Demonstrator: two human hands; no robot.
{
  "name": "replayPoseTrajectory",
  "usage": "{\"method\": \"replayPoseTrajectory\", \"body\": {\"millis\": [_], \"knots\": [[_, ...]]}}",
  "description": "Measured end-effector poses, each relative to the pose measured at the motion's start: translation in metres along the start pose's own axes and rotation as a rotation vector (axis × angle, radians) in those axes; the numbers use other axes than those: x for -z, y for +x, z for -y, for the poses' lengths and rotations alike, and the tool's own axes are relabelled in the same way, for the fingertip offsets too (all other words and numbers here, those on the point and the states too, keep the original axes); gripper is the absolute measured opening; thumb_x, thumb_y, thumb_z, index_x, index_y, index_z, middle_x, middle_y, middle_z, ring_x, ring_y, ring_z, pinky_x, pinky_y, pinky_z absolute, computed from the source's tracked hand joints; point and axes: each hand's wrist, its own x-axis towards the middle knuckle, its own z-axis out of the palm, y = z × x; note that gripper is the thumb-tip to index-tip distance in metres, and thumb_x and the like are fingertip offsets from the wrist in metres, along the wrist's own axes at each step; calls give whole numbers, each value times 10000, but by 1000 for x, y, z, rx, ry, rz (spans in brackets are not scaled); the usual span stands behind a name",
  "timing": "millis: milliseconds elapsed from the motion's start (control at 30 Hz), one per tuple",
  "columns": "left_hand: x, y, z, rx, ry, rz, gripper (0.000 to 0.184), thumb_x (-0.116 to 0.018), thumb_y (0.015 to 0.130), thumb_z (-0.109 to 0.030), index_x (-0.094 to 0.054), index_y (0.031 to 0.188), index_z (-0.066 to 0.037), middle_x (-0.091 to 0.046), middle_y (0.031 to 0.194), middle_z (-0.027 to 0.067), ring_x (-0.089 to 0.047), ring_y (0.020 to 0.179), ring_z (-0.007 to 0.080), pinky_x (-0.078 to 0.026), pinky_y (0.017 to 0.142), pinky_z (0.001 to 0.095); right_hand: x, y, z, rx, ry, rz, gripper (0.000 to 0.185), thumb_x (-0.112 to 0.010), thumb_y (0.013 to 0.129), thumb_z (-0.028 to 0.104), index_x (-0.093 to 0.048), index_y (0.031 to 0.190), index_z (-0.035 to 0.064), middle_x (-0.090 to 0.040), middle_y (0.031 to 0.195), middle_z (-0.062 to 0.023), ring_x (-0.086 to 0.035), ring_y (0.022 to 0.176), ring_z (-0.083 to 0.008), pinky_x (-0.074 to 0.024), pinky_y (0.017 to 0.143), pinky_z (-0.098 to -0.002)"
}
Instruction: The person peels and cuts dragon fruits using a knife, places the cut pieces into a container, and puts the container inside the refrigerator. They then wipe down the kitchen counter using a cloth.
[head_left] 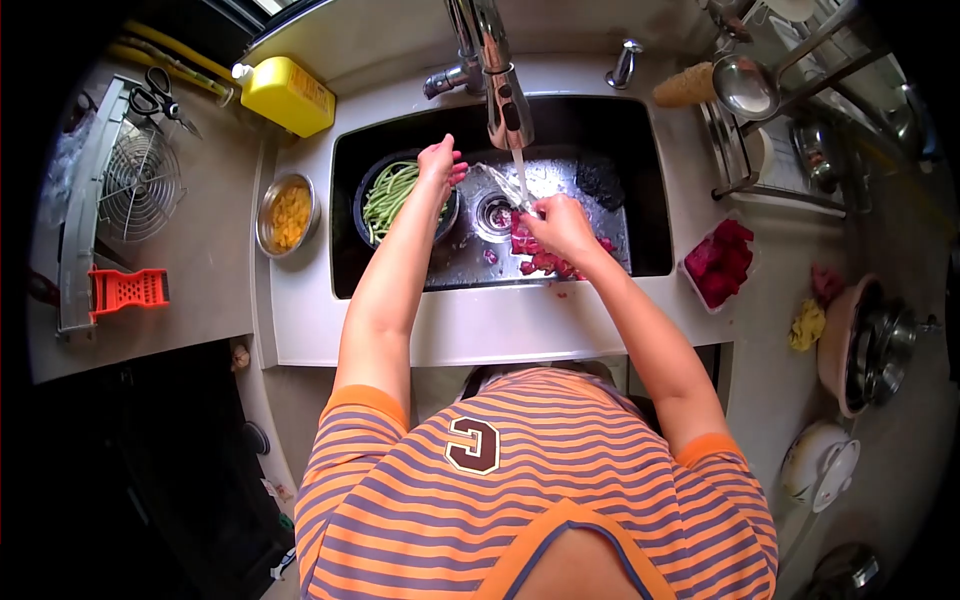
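My left hand (440, 166) is raised over the right part of a dark bowl of green beans (388, 200) in the sink (460, 268). Its fingers are apart, with nothing between them. Under the running faucet (508, 110), my right hand (562, 228) is closed around something at the water stream; a shiny, pale object shows just left of its fingers, too blurred to name. Dark red pieces (545, 262) lie below and beside that hand. The drain (495, 214) is between my hands.
Left of the sink are a metal bowl of orange pieces (290, 214), a yellow bottle (288, 97), scissors (158, 97) and a red-orange grater (130, 291). To the right are a container of dark red pieces (718, 266), a dish rack (780, 195) and pots (820, 465).
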Motion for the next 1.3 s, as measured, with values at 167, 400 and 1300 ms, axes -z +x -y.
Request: {"method": "replayPoseTrajectory", "body": {"millis": [167, 400, 1300], "knots": [[6, -22, -4, -115, 154, 33, 295, -575, 861, -306, -548, 1070, -100, -624, 958, 78, -609, 711, 174, -481, 557, 272, -11, 11, -5, -6, -84, -73, 256, -606, 719, 228, -659, 768, -17, -616, 716, -233, -613, 729, -382, -482, 721, -439], [-3, 14, -39, -249, 92, -90, 309, -619, 828, -271, -534, 1026, -50, -565, 840, 49, -554, 608, 150, -439, 425, 243, 4, -5, -7, -17, -131, -71, 261, -617, 710, 225, -670, 813, -9, -618, 712, -230, -621, 731, -366, -487, 727, -421], [-16, -10, -12, -556, 50, -94, 832, -696, 700, -220, -254, 1371, -7, -536, 1181, 206, -523, 1090, 269, -423, 901, 319, 0, -26, -10, -28, -279, -22, 337, -571, 704, 162, -636, 982, -17, -622, 900, -241, -602, 872, -379, -461, 832, -415]]}}
